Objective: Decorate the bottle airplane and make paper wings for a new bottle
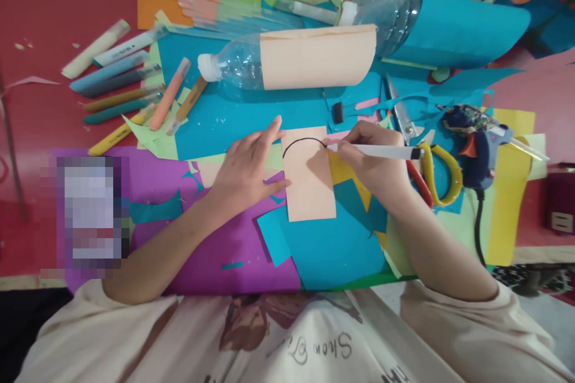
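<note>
A peach rectangle of paper [309, 188] lies on blue sheets in front of me, with a black arc drawn across its upper part. My right hand [372, 155] grips a white marker [386, 151], its tip at the right end of the arc. At the paper's left edge, my left hand [251, 161] rests with fingers spread, fingertips touching it. Beyond them lies a clear plastic bottle [238, 63] on its side, wrapped in peach paper.
Several coloured markers [119, 75] lie at the upper left. Yellow-handled scissors [442, 173] and a blue glue gun [480, 155] lie to the right of my right hand. A second bottle [453, 30] with blue paper is at the upper right. A blurred-out object [90, 209] sits at the left.
</note>
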Demonstrator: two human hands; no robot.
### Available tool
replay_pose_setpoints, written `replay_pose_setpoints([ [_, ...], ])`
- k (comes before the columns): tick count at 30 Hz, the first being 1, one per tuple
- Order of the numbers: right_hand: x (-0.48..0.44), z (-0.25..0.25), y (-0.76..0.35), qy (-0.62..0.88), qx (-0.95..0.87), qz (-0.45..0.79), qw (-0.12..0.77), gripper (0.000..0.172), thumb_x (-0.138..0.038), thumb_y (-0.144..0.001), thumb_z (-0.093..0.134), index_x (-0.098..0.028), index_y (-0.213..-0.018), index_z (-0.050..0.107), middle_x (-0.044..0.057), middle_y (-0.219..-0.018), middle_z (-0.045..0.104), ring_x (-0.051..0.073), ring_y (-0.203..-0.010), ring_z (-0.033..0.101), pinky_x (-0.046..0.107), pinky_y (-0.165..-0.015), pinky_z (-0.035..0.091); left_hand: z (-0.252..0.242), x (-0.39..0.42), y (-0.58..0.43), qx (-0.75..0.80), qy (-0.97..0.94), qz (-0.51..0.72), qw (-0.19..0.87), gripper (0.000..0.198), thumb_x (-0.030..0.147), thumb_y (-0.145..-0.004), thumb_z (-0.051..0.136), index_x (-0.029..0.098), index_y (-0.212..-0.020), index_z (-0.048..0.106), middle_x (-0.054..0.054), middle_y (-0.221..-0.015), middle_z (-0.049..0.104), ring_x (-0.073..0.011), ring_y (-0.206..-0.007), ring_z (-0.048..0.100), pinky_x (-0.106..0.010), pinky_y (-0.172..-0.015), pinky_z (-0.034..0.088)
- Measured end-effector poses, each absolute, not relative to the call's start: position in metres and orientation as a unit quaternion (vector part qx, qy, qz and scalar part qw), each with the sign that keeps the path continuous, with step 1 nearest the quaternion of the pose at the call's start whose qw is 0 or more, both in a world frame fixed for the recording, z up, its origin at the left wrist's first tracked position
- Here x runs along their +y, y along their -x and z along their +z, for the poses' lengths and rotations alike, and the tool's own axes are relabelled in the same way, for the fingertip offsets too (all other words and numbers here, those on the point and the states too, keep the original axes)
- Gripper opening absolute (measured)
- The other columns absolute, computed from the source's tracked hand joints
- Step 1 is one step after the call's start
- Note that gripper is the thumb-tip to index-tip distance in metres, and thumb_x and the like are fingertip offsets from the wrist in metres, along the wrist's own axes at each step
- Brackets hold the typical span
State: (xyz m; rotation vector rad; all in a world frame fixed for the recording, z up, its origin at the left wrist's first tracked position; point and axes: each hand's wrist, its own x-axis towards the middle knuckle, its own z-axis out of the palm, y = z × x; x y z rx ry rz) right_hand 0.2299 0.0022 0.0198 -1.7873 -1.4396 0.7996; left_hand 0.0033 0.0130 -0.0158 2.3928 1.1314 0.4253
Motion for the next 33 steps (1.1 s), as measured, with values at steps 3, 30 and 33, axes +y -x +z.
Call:
replay_pose_setpoints([
  [3,0.003,0.02,-0.232,0.686,-0.562,0.308,0.343,0.023,-0.016,-0.062,0.062,-0.023,-0.048,0.046,-0.004,-0.044,0.045,0.01,-0.044,0.036,0.024,-0.04,0.025,-0.016,0.013,-0.004,0.417,-0.865,0.152,0.233,0.099,0.051,-0.084,0.066,0.024,-0.156,0.004,-0.014,-0.143,0.055,-0.0343,-0.132,0.049,-0.046,-0.102,0.039],
  [30,0.006,-0.014,-0.25,0.629,-0.609,0.268,0.403,0.075,-0.076,-0.09,0.017,-0.03,-0.104,0.075,0.006,-0.127,0.069,0.027,-0.134,0.051,0.053,-0.119,0.031,-0.011,0.012,-0.003,0.405,-0.87,0.145,0.241,0.096,0.04,-0.085,0.065,0.022,-0.156,0.002,-0.014,-0.145,0.054,-0.0331,-0.134,0.046,-0.047,-0.102,0.039],
  [33,0.006,-0.011,-0.25,0.63,-0.608,0.285,0.391,0.075,-0.078,-0.089,0.019,-0.031,-0.104,0.075,0.005,-0.129,0.068,0.027,-0.137,0.049,0.053,-0.119,0.032,-0.01,0.012,-0.003,0.412,-0.868,0.133,0.242,0.093,0.038,-0.086,0.065,0.023,-0.156,0.005,-0.013,-0.145,0.053,-0.0319,-0.135,0.046,-0.046,-0.103,0.039],
])
